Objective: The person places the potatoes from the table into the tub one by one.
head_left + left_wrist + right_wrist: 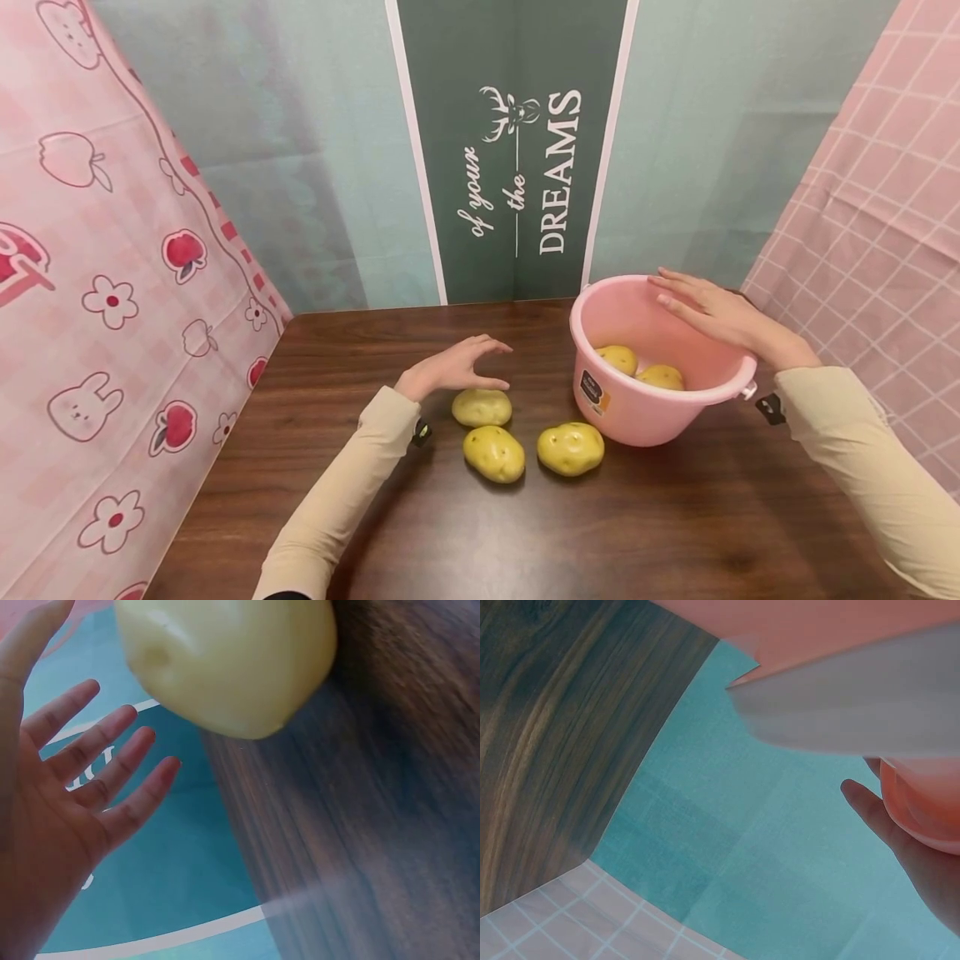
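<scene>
My left hand (pixel 457 364) reaches over the table with fingers spread, right at the rear potato (pixel 482 408) of three yellow potatoes. In the left wrist view a potato (pixel 232 660) looms large beside the open palm, nothing gripped. Just in front lies a second potato (pixel 494 454), and to its right a third potato (pixel 571 449). A pink bucket (pixel 651 417) stands at the right with two potatoes (pixel 660 377) visible inside. My right hand (pixel 716 312) rests across the bucket's far right rim, fingers extended; the right wrist view shows part of it behind the rim.
A dark brown wooden table (pixel 420 542) carries everything. Behind it hangs a green cloth (pixel 517 275) with white lettering. Pink printed cloth (pixel 112 350) borders the left side, and pink checked cloth (pixel 862 208) the right.
</scene>
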### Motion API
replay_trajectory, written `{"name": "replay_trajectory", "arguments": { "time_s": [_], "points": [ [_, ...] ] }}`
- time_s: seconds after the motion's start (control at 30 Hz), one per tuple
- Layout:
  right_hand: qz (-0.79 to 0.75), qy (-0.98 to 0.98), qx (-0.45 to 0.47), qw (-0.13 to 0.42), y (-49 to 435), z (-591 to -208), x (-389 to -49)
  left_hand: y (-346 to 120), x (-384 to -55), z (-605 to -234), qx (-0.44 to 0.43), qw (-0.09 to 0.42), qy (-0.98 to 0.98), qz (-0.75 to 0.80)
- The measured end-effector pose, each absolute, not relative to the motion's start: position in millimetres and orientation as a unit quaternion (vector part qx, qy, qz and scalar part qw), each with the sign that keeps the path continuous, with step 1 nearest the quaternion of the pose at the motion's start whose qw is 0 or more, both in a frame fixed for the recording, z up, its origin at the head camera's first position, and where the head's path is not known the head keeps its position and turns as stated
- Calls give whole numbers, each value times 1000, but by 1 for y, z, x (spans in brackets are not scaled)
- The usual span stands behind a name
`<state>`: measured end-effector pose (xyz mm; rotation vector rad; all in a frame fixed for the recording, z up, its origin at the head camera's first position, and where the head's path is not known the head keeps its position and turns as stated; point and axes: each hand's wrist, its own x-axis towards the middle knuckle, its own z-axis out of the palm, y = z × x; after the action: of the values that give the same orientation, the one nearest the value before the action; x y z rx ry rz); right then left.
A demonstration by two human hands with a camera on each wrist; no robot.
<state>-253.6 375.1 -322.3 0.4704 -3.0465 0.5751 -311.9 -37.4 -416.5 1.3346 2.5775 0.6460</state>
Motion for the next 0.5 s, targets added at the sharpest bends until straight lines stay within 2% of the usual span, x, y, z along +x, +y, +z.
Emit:
{"name": "replay_trajectory", "arguments": {
  "time_s": [0.5],
  "points": [
    [190,-969,159,6,376,-323,-254,-45,-307,-429,446,118,858,225]
  ]
}}
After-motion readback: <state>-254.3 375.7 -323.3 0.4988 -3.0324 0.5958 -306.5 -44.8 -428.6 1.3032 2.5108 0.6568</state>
